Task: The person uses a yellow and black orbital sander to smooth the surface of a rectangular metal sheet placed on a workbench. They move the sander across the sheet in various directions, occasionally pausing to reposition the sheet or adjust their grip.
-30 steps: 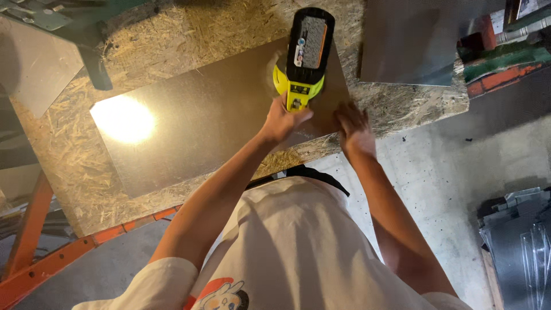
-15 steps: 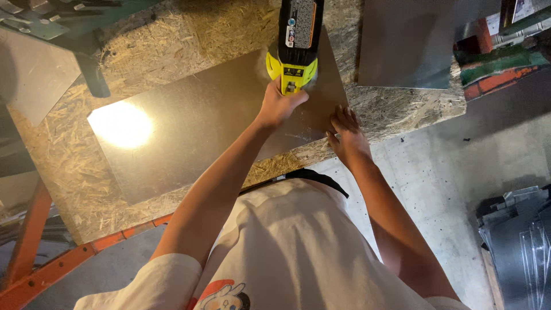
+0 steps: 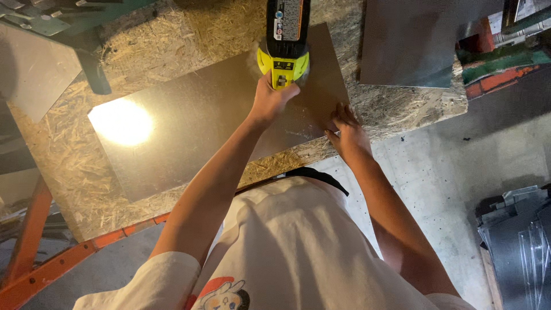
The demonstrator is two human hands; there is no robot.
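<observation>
Rough chipboard forms the counter (image 3: 69,166), carried on an orange frame (image 3: 51,258) that shows below and to the left of the person's arms. On it lies a dark metal sheet (image 3: 189,126), with a bright glare of light on the part well to the left of the hands. The left hand (image 3: 271,99) is closed around the rear grip of a yellow and black power tool (image 3: 285,43), whose body reaches away from that hand toward the far edge of the view and rests over the sheet. The right hand (image 3: 344,129) is flat and spread, fingers pressed down on the near right corner of the sheet, just beside the counter's edge; it holds nothing. The two hands are near each other, the tool hand a little further out. Beyond the right hand, a second sheet (image 3: 410,43) lies on the counter, apart from the first. Well to the left of the hands, a grey panel (image 3: 34,69) leans by a green machine part (image 3: 86,17). Under the right arm the concrete floor (image 3: 459,189) shows, with a stack of metal offcuts (image 3: 516,241) far to the right. The person wears a white shirt (image 3: 298,252).
</observation>
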